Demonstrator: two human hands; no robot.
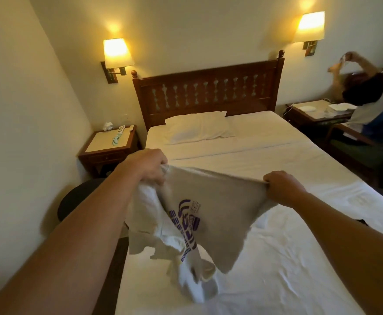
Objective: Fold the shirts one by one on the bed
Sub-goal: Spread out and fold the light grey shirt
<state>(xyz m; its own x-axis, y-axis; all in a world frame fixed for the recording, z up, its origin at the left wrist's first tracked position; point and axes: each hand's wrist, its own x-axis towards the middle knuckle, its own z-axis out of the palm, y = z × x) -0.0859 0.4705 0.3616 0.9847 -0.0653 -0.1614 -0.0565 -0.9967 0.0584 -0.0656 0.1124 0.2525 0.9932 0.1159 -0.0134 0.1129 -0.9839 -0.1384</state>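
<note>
View from a head-worn camera, looking down over 2 bare forearms stretched out above a bed point(276, 258) with a white sheet. The left hand point(148, 165) has its fingers curled tight around one upper edge of a grey shirt point(211, 201), knuckles facing up. The right hand point(281, 187) pinches the opposite upper edge, fingers closed on the cloth, thumb side turned toward the shirt. Both arms reach forward at about the same height, with the left hand a little higher, and the top edge of the shirt is pulled taut between them. The shirt hangs in the air over the near part of the bed; it has a purple print on it, and its lower part, with white cloth bunched in, droops and is blurred. A white pillow point(197, 128) lies at the head of the bed below a dark wooden headboard point(208, 92). 2 lit wall lamps flank the headboard. Another person point(372, 103) sits at the far right.
</note>
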